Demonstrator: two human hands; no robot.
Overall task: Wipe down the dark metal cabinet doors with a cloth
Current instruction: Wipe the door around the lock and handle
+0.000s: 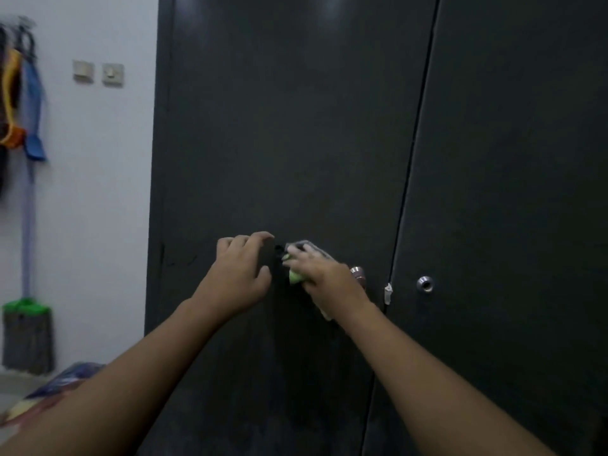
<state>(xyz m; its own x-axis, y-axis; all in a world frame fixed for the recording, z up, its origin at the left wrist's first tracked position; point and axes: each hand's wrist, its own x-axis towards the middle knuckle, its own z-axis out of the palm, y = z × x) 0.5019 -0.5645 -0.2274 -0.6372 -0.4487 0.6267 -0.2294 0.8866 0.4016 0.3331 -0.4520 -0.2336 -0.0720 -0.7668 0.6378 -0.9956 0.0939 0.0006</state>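
Two tall dark metal cabinet doors fill the view: the left door (289, 143) and the right door (513, 192), split by a thin vertical gap. My right hand (324, 274) presses a grey and green cloth (296, 274) against the left door at mid height, fingers spread over it. Just to its left, my left hand (241, 271) rests on the same door with fingers loosely bent, holding nothing. A round knob (358, 273) shows just right of my right hand.
A round lock (425, 284) sits on the right door, and a small white tag (388, 292) hangs at the gap. On the white wall to the left are two switches (98, 73), hanging cleaning tools (23, 103) and a mop (28, 334). A colourful bag (62, 381) lies on the floor.
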